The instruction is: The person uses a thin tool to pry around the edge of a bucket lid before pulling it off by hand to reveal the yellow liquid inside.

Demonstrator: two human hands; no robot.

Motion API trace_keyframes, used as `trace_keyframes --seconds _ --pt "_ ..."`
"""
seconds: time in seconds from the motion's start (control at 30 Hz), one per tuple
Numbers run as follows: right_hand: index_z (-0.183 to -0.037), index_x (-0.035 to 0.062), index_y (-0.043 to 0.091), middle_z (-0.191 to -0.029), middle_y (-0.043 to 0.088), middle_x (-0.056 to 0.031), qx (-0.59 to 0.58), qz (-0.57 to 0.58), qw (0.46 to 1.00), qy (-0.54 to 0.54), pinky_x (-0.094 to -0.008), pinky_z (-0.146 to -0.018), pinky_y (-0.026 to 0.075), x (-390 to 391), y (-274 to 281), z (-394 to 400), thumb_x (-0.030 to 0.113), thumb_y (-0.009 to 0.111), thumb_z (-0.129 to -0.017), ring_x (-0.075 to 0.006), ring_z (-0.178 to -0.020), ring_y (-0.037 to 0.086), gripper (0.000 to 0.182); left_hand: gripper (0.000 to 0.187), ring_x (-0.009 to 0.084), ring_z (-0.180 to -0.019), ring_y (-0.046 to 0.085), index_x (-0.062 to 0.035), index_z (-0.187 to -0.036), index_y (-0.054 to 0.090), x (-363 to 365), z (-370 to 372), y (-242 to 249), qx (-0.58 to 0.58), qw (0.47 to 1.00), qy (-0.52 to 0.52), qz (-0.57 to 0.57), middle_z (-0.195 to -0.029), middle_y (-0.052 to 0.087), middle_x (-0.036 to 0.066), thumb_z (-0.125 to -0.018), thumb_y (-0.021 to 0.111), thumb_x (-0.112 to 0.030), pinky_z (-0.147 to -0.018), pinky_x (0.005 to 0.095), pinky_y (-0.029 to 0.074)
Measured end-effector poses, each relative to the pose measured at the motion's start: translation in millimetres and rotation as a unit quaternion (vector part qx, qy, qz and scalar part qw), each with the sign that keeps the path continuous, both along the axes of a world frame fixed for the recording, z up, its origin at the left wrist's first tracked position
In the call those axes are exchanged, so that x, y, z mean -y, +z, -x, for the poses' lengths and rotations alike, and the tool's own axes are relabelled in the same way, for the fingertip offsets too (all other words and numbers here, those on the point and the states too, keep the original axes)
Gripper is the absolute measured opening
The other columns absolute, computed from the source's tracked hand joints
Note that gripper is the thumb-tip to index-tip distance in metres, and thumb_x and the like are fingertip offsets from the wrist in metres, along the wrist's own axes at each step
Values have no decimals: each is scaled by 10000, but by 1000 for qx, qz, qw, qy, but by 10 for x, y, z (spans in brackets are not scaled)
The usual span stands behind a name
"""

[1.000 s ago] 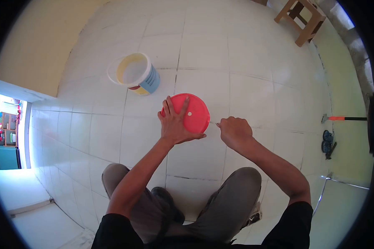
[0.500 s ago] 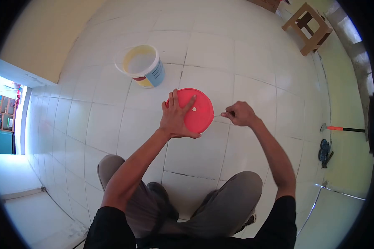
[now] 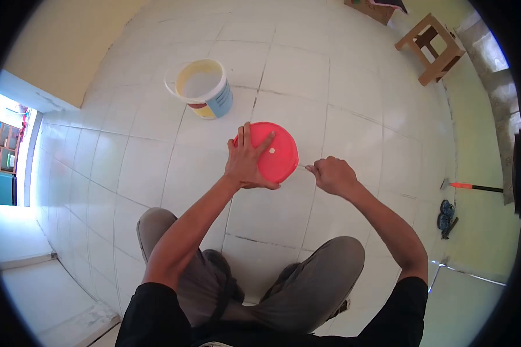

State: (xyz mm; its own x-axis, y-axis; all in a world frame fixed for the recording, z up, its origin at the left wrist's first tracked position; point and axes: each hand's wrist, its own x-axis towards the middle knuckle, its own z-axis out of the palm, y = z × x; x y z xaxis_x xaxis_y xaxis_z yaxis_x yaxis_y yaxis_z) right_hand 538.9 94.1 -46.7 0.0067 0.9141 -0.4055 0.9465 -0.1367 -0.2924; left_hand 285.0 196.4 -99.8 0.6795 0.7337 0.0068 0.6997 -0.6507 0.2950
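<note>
A round red lid (image 3: 283,151) with a small white spot in its middle is low in front of me; what lies under it is hidden. Across its left side spreads my left hand (image 3: 248,159), fingers over the top and thumb at the near edge, gripping it. My right hand (image 3: 334,175) is closed in a fist to the right of the lid. From that fist a thin metal tool (image 3: 303,166) sticks out, its tip right at the lid's right edge. The handle is covered by my fingers.
Beyond my left hand stands a white bucket (image 3: 218,103) with a blue and yellow label and pale contents. A brown stool (image 3: 440,58) is at the far right. Along the right wall lie an orange-and-black handled tool (image 3: 466,186) and dark sandals (image 3: 444,217).
My right fist has turned and dropped slightly, with the thin tool still at the lid's edge. My left hand keeps its hold on the lid. The view has shifted a little.
</note>
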Motion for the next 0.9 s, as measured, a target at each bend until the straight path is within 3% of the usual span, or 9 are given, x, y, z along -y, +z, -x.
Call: trace_keyframes --seconds 0.13,0.23,0.33,0.43,0.67,0.9 --pt "-855 -20 736 -836 734 -220 40 5 999 -5 -515 -698 581 -37 122 115 360 559 -1088 -398 -772 724 480 1439 543 -1506 208 -283 -1653 360 -19 15 -48 30 999 3 -8 -1626 166 397 -399 889 -750 -1042 660 338" --pt "-848 -37 724 -844 731 -233 -23 17 998 -60 -519 -703 581 42 -41 78 357 568 -1083 -412 -779 725 485 1451 532 -1527 184 -292 -1661 341 -28 -5 24 -9 1000 10 17 -1626 163 386 -401 901 -743 -1074 674 322" --pt "-831 -46 707 -858 728 -249 -51 108 987 -108 -537 -727 579 -70 125 140 368 567 -1084 -445 -808 725 505 1443 542 -1522 183 -290 -1661 342 -15 2 -31 11 1000 7 6 -1625 163 389 -406 899 -733 -1066 677 325" --pt "-859 -55 701 -859 721 -265 -54 36 994 -93 -553 -758 574 -88 -25 228 377 549 -1095 -466 -840 724 515 1431 546 -1500 222 -287 -1649 368 -2 -27 24 4 1000 21 12 -1626 182 399 -388 894 -714 -1022 645 352" --pt "-890 -95 669 -867 712 -302 -56 68 993 -77 -566 -811 569 -139 -128 301 333 524 -1103 -502 -860 712 500 1435 534 -1531 174 -305 -1664 342 -7 14 43 5 998 26 54 -1643 141 385 -404 912 -688 -1067 656 316" --pt "-1035 -93 643 -956 709 -285 -5 124 992 -13 -537 -845 576 -265 285 501 133 526 -1003 -464 -928 717 256 1428 533 -1527 188 -306 -1663 341 -18 -14 57 11 998 29 46 -1648 141 388 -417 914 -704 -1080 659 316"
